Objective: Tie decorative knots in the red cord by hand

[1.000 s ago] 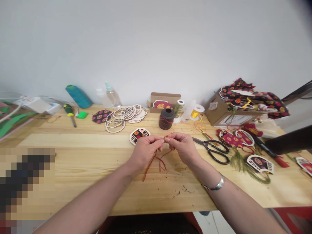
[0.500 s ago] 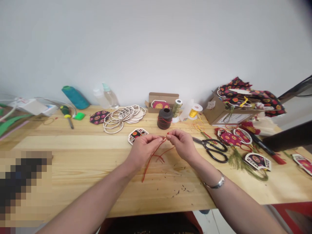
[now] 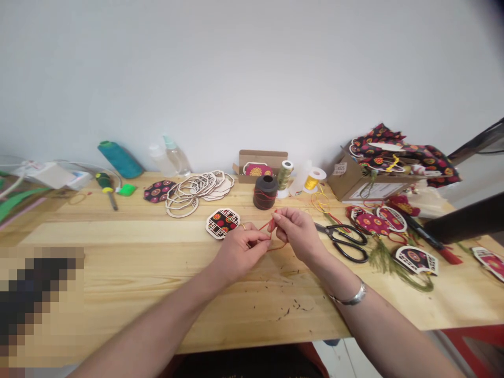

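Between my two hands runs a thin red cord, held above the wooden table. My left hand pinches part of it between thumb and fingers; a ring shows on one finger. Slightly higher and to the right, my right hand grips the cord at its fingertips, and a loop hangs below toward the table. Just beyond my left hand lies an ornament with a pale cut-out frame and dark floral fabric, partly covered by that hand. Black-handled scissors rest to the right of my right hand.
A dark cone wound with red thread stands behind my hands, near a yellow spool. Pale cut-out frames are heaped at back left. A cardboard box of fabric stands at back right, with finished ornaments and green tassels before it.
My left hand has shifted slightly down and changed its hold on the cord. The long cord end that hung toward me is no longer visible, and more of the ornament shows.
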`<action>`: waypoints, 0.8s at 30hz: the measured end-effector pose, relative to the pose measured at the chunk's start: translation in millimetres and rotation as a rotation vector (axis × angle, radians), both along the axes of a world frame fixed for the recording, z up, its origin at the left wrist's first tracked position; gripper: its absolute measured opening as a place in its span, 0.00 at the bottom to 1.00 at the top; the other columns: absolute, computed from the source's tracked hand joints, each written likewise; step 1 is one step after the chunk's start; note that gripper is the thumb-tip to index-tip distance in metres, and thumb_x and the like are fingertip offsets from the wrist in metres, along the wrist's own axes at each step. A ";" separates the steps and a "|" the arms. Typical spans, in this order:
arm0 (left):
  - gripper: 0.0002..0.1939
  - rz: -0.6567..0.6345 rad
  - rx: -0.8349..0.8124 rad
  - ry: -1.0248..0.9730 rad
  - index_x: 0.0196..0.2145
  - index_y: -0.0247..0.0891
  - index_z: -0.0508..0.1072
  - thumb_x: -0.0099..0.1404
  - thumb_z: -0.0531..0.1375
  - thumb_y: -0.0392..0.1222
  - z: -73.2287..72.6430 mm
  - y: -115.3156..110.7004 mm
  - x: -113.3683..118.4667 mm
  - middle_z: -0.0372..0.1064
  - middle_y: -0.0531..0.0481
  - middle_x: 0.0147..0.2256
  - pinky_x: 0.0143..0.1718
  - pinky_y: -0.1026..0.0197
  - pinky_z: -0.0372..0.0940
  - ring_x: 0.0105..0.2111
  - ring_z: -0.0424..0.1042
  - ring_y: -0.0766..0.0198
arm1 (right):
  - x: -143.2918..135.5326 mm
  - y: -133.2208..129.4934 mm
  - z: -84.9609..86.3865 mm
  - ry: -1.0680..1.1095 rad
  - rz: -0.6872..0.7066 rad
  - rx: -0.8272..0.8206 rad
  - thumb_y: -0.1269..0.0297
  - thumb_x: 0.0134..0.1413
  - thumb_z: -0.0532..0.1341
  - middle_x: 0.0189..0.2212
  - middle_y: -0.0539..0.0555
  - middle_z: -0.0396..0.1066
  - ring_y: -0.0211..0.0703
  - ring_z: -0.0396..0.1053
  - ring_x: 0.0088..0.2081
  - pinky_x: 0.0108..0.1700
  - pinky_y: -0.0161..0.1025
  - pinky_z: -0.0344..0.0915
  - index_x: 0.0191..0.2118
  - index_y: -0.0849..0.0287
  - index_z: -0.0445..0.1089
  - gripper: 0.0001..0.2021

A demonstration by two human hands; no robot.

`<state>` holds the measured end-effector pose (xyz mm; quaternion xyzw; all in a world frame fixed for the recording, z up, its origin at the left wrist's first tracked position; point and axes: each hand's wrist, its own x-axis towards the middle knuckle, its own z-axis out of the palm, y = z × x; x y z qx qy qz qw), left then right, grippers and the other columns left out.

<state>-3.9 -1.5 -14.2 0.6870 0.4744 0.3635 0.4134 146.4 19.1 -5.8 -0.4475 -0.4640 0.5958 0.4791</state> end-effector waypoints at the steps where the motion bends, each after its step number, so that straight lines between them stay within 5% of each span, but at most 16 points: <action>1: 0.08 -0.009 0.018 0.023 0.27 0.41 0.79 0.57 0.59 0.41 -0.8 0.2 -0.4 0.63 0.51 0.25 0.28 0.63 0.57 0.25 0.63 0.66 | -0.4 -0.6 0.3 0.020 0.013 -0.006 0.57 0.47 0.62 0.18 0.48 0.66 0.26 0.50 0.14 0.17 0.30 0.43 0.23 0.61 0.62 0.13; 5: 0.09 -0.062 0.124 0.158 0.26 0.42 0.79 0.58 0.58 0.41 1.1 -0.7 -1.7 0.62 0.50 0.24 0.33 0.59 0.59 0.27 0.64 0.63 | -0.2 -1.4 1.1 0.107 0.053 -0.044 0.56 0.46 0.63 0.17 0.46 0.65 0.25 0.50 0.14 0.16 0.29 0.43 0.24 0.61 0.62 0.14; 8: 0.04 0.047 0.320 0.242 0.24 0.41 0.78 0.53 0.61 0.38 5.8 -2.6 -4.3 0.67 0.45 0.39 0.50 0.48 0.54 0.45 0.63 0.52 | 1.8 -0.6 3.3 0.163 0.066 -0.073 0.56 0.43 0.64 0.15 0.43 0.60 0.24 0.47 0.14 0.16 0.28 0.42 0.25 0.61 0.62 0.14; 10: 0.04 0.232 0.388 0.162 0.25 0.39 0.75 0.54 0.60 0.36 8.5 -3.1 -6.7 0.59 0.44 0.52 0.55 0.46 0.50 0.54 0.56 0.49 | 2.5 -0.6 5.3 0.166 0.070 -0.070 0.57 0.43 0.65 0.15 0.43 0.59 0.24 0.47 0.14 0.16 0.28 0.41 0.25 0.61 0.62 0.14; 13: 0.04 0.343 0.407 -0.126 0.32 0.38 0.72 0.58 0.57 0.36 9.9 -2.6 -8.4 0.57 0.43 0.55 0.57 0.49 0.52 0.56 0.56 0.52 | 0.6 -2.9 7.0 0.116 0.071 -0.041 0.57 0.42 0.65 0.14 0.43 0.59 0.25 0.49 0.14 0.16 0.28 0.43 0.24 0.61 0.63 0.14; 18: 0.15 0.077 -0.001 -0.413 0.47 0.36 0.69 0.62 0.55 0.39 9.9 -2.5 -2.0 0.66 0.42 0.50 0.52 0.54 0.60 0.51 0.65 0.56 | -4.0 -8.7 4.0 -0.017 0.098 0.033 0.58 0.46 0.63 0.15 0.44 0.62 0.27 0.53 0.16 0.18 0.28 0.51 0.25 0.61 0.63 0.12; 24: 0.16 -0.018 -0.279 -0.419 0.45 0.33 0.71 0.62 0.55 0.42 9.7 -1.5 2.2 0.70 0.50 0.29 0.31 0.63 0.64 0.26 0.67 0.68 | -2.4 -6.8 -3.5 -0.157 0.098 0.110 0.61 0.49 0.60 0.18 0.48 0.66 0.31 0.60 0.20 0.22 0.30 0.56 0.25 0.61 0.65 0.09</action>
